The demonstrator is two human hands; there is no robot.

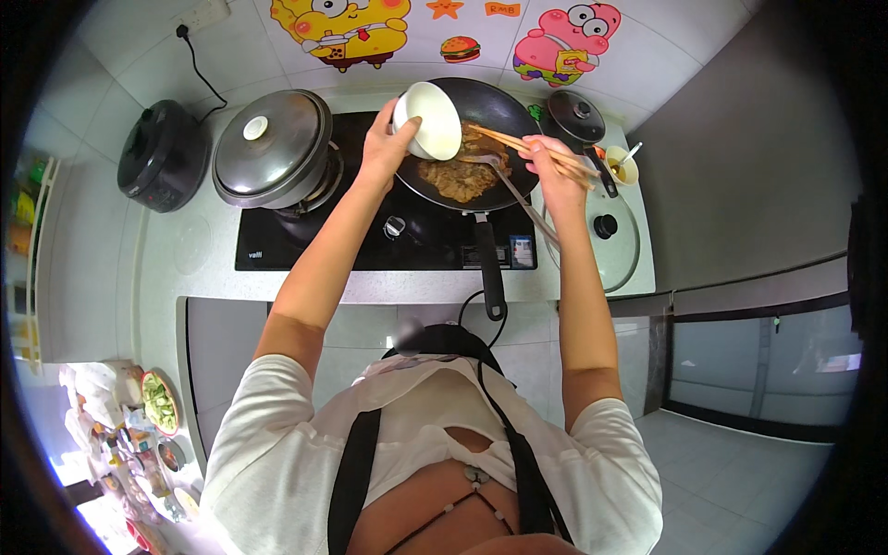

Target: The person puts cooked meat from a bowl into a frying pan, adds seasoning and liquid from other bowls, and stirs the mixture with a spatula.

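Note:
My left hand (382, 148) grips a white bowl (437, 122) by its rim and side. The bowl is tipped over the left part of a black frying pan (495, 100). Wooden chopsticks (507, 140) are closed in my right hand (558, 178), their tips over the pan near the bowl. Browned, cooked food (458, 181) lies in the pan's near half. A metal spatula (525, 205) rests in the pan, its handle slanting over the right rim beneath my right forearm. The pan sits on the black stovetop (361, 242), its handle toward me.
A large lidded pot (270, 148) stands on the left burner, with a black rice cooker (163, 155) beyond it. At right are a small lidded black pot (575, 117), a cup with a spoon (622, 166) and a glass lid (622, 242). Crowded dishes (159, 403) line the lower-left counter.

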